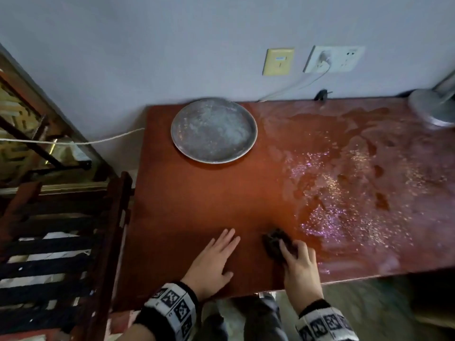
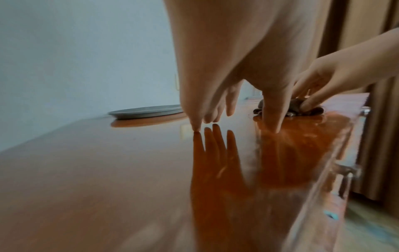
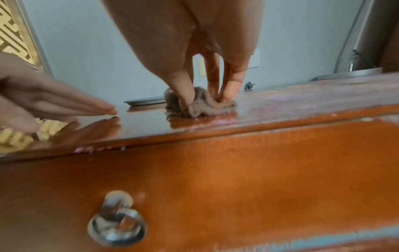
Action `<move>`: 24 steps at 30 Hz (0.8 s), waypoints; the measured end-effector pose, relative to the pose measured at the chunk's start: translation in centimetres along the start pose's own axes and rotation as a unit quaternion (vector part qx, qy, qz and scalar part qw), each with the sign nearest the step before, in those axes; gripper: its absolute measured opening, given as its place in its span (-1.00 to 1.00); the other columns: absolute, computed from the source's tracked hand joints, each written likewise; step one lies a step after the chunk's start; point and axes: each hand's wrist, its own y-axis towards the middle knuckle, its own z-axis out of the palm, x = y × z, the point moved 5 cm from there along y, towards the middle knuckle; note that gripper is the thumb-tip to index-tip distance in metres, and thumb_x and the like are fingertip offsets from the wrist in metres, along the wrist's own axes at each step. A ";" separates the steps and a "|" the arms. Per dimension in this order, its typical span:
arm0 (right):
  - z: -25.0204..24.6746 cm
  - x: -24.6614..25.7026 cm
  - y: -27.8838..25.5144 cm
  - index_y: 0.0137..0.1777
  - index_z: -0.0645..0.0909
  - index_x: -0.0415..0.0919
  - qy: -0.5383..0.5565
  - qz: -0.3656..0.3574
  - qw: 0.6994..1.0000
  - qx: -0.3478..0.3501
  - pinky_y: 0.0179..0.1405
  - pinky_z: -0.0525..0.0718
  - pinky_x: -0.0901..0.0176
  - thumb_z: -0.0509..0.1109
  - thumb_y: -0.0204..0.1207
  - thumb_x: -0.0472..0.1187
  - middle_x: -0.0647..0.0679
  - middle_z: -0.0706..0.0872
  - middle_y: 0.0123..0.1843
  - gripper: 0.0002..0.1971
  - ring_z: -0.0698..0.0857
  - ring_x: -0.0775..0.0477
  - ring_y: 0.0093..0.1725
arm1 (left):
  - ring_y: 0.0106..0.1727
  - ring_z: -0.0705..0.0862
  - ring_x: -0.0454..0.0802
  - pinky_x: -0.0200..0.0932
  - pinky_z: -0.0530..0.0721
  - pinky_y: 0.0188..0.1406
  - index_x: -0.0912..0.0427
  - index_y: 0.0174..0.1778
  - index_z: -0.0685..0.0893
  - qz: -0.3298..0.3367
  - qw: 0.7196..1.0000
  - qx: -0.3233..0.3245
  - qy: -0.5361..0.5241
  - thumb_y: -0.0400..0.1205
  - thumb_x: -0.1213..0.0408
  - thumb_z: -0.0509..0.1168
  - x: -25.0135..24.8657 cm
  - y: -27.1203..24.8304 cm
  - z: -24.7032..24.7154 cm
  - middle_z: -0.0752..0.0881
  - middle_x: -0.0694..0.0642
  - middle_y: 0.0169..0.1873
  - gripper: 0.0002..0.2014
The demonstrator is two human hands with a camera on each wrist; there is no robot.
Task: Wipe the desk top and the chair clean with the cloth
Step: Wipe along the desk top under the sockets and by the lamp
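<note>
1. Right hand (image 1: 301, 264) pinched the bunched dark cloth (image 1: 275, 242) against the desk top (image 1: 197, 205) near its front edge, probably to bear down while wiping.
2. Left hand (image 1: 213, 259) lay flat beside it, fingers straight, seemingly as a brace.
3. Whitish wet smears covered the right half; the round metal tray (image 1: 214, 130) sat clear at the back.
4. The chair (image 1: 61, 242) stood left of the desk, apparently not yet wiped.

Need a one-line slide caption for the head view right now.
Right hand presses the dark cloth on the wet desk top; left hand rests flat beside it.
</note>
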 end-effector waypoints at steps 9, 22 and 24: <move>1.4 1.6 -4.2 0.34 0.41 -0.25 0.053 -0.221 0.974 -0.010 0.39 0.48 0.07 0.18 0.32 -0.31 -0.09 0.51 0.47 -0.49 0.37 -0.10 0.49 | 0.64 -0.32 -0.14 -0.23 -0.23 0.60 0.08 0.68 -0.13 -0.014 0.998 0.027 0.047 0.65 0.15 0.27 -3.7 2.6 2.0 -0.31 -0.04 0.64 -0.19; 0.4 -6.6 -5.5 0.42 0.37 -0.24 0.070 -0.255 0.964 0.007 0.52 0.30 0.06 0.07 0.36 -0.40 -0.05 0.26 0.60 -0.44 0.13 -0.06 0.62 | 0.63 -0.34 -0.09 -0.31 -0.30 0.49 0.13 0.67 -0.14 -0.119 0.993 -0.014 0.015 0.62 0.21 0.32 -9.7 5.7 5.3 -0.39 -0.01 0.58 -0.14; -0.5 -8.3 -4.3 0.41 0.37 -0.19 0.063 -0.303 0.950 0.036 0.34 0.56 0.15 0.26 0.19 -0.43 -0.01 0.39 0.53 -0.32 0.29 -0.06 0.54 | 0.65 -0.30 -0.07 -0.24 -0.23 0.57 0.13 0.67 -0.13 -0.145 0.989 -0.013 0.003 0.59 0.24 0.35 -10.0 6.1 5.6 -0.33 0.01 0.63 -0.12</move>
